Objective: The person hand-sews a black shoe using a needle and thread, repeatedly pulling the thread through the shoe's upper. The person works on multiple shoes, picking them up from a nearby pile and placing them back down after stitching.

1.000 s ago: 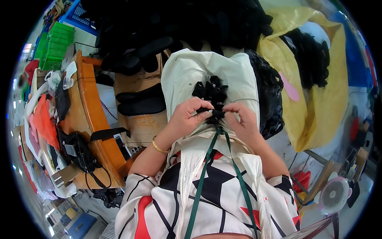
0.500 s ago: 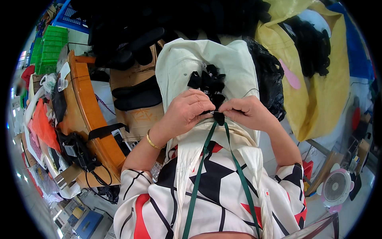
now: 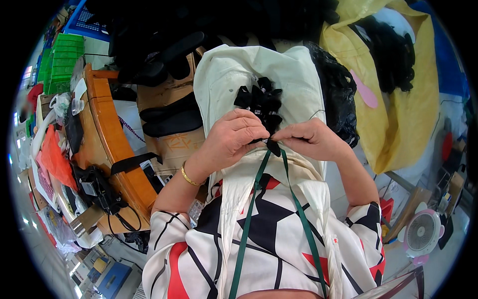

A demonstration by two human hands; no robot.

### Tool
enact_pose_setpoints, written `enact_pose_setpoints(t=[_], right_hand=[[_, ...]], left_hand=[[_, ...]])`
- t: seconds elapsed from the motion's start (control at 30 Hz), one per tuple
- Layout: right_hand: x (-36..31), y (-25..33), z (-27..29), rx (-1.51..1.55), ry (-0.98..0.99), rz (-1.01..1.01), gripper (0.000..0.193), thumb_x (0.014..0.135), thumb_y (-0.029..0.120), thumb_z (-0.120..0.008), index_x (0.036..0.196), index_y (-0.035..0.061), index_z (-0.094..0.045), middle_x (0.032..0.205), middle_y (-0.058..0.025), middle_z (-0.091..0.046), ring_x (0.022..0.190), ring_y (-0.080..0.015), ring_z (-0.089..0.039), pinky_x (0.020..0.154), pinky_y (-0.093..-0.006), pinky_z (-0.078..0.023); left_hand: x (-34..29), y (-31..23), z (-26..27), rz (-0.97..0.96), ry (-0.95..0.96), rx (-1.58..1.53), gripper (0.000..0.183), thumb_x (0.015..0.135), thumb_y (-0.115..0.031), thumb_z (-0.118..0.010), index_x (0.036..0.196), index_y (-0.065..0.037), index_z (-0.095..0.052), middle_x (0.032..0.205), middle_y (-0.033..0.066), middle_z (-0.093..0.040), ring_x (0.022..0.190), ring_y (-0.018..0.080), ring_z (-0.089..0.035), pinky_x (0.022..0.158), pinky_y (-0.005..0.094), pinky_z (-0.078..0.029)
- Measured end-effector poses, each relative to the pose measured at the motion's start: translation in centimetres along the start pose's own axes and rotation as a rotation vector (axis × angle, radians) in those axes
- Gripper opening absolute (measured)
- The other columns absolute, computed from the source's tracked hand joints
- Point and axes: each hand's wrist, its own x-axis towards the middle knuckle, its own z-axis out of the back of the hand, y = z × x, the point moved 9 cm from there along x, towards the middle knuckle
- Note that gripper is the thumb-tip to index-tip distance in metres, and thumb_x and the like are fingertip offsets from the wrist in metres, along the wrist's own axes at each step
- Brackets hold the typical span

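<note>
My left hand (image 3: 238, 132) is closed, thumb and fingertips pinching a small black fabric piece (image 3: 273, 147) above my lap. Close against it, the fingers of my right hand (image 3: 304, 140) are pressed together at the same piece. Something thin and pale seems to lie between the fingertips, too small to name. Just beyond the hands, a cluster of black fabric bows (image 3: 260, 99) rests on a whitish cloth (image 3: 298, 74) spread over my lap. A dark green strap (image 3: 249, 209) runs from beside the black piece down my front.
Black shoe soles (image 3: 172, 122) lie on a cardboard box (image 3: 172, 147) at the left, beside a wooden frame (image 3: 102, 129). On the right are a black plastic bag (image 3: 338, 94) and a yellow sack (image 3: 398, 144) holding black pieces. A small fan (image 3: 421, 232) stands lower right.
My right hand has shifted slightly up and left, keeping close to the left fingertips. The left hand stays almost where it was, still pinching the black piece.
</note>
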Motion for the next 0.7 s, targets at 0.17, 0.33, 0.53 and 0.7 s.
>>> enact_pose_setpoints(t=[0.17, 0.33, 0.53, 0.7], right_hand=[[0.1, -0.6, -0.5, 0.079, 0.003, -0.001, 0.017, 0.094, 0.004, -0.063, 0.109, 0.0042, -0.07, 0.093, -0.0055, -0.073, 0.08, -0.0126, -0.067, 0.074, -0.0259, -0.053], [0.1, -1.9, -1.6, 0.154, -0.024, 0.001, 0.011, 0.096, 0.005, -0.062, 0.106, 0.0038, -0.068, 0.092, -0.0017, -0.071, 0.082, -0.0087, -0.063, 0.075, -0.0246, -0.051], [0.0, -2.0, -2.4, 0.19, -0.051, 0.009, 0.008, 0.097, 0.004, -0.061, 0.103, 0.0035, -0.065, 0.091, -0.0013, -0.067, 0.081, -0.0096, -0.06, 0.074, -0.0244, -0.049], [-0.3, -2.5, -2.8, 0.224, -0.045, -0.043, 0.009, 0.097, 0.003, -0.06, 0.105, 0.0035, -0.064, 0.091, -0.0019, -0.066, 0.081, -0.0094, -0.059, 0.074, -0.0245, -0.049]], left_hand=[[-0.2, 0.0, -0.1, 0.014, 0.01, -0.048, 0.03, 0.071, -0.005, -0.08, 0.1, -0.009, -0.072, 0.098, 0.0028, -0.07, 0.098, 0.0248, -0.064, 0.084, 0.0346, -0.053], [-1.1, 0.9, -0.7, 0.061, -0.003, -0.151, 0.029, 0.073, -0.005, -0.08, 0.101, -0.011, -0.071, 0.1, 0.0007, -0.072, 0.099, 0.0236, -0.064, 0.086, 0.0335, -0.052], [-2.1, 1.5, -1.3, 0.109, -0.048, -0.226, 0.027, 0.073, -0.006, -0.08, 0.099, -0.011, -0.072, 0.098, 0.0001, -0.073, 0.097, 0.0227, -0.064, 0.087, 0.0329, -0.051], [-2.1, 1.5, -1.3, 0.106, -0.066, -0.239, 0.025, 0.074, -0.007, -0.08, 0.098, -0.01, -0.072, 0.098, 0.0003, -0.073, 0.096, 0.0227, -0.064, 0.088, 0.0336, -0.05]])
